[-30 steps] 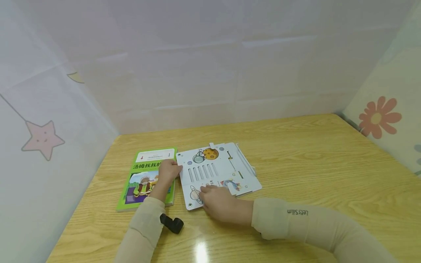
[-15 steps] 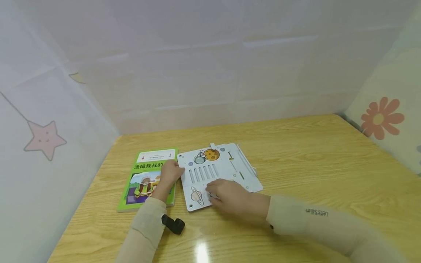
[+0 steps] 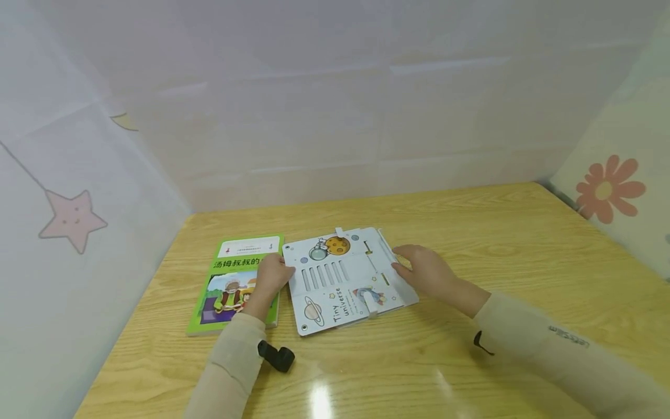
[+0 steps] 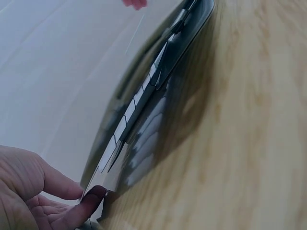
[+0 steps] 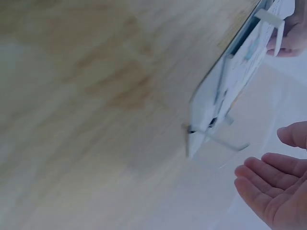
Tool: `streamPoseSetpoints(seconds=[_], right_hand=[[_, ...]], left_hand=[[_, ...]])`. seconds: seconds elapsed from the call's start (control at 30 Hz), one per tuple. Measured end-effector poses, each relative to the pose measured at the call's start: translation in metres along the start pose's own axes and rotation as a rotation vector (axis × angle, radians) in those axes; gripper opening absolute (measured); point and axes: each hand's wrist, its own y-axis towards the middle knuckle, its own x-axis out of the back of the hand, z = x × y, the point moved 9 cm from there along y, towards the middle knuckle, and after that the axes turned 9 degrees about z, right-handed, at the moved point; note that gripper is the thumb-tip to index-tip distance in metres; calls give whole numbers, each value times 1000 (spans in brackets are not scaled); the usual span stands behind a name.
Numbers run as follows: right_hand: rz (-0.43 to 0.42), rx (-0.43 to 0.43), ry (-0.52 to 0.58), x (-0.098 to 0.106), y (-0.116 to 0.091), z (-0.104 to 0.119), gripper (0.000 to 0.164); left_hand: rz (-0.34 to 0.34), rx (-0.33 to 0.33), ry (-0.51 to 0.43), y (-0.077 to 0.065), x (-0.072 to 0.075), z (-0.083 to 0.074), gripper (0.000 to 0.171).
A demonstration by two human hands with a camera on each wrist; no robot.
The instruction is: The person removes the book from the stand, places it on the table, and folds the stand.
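Note:
A white book stand [image 3: 361, 273] printed with planets, an astronaut and "Tiny universe" lies folded on the table, its page clips at the far and near edges. My left hand [image 3: 273, 274] pinches its left edge; in the left wrist view the thumb and fingers [image 4: 72, 206] hold that thin edge. At the other end my right hand [image 3: 431, 276] reaches toward the stand's right edge, beside the white support bar [image 3: 389, 256]. In the right wrist view the right hand [image 5: 278, 184] has relaxed fingers and a gap separates it from the bar.
A green picture book [image 3: 225, 297] with Chinese characters lies flat left of the stand, partly under the left forearm in this view. The wooden table [image 3: 523, 250] extends to the right. A pale fabric wall [image 3: 335, 116] rises behind it.
My right hand has left the stand's near edge and moved right and away to its right edge, uncovering the lettering and the near clip. The left hand keeps its pinch on the left edge.

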Motion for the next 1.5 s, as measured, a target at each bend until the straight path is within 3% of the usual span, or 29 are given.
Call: streamPoseSetpoints(seconds=[0.13, 0.37, 0.97, 1.5], right_hand=[[47, -63, 38, -7, -4, -18, 26], [55, -88, 79, -13, -6, -29, 12], [57, -88, 66, -13, -12, -28, 7], [43, -63, 37, -8, -23, -22, 5]], left_hand=[[-2, 0, 5, -1, 0, -1, 15], [24, 32, 7, -1, -1, 0, 14], [67, 20, 42, 12, -6, -8, 10], [50, -48, 15, 16, -9, -18, 25]])
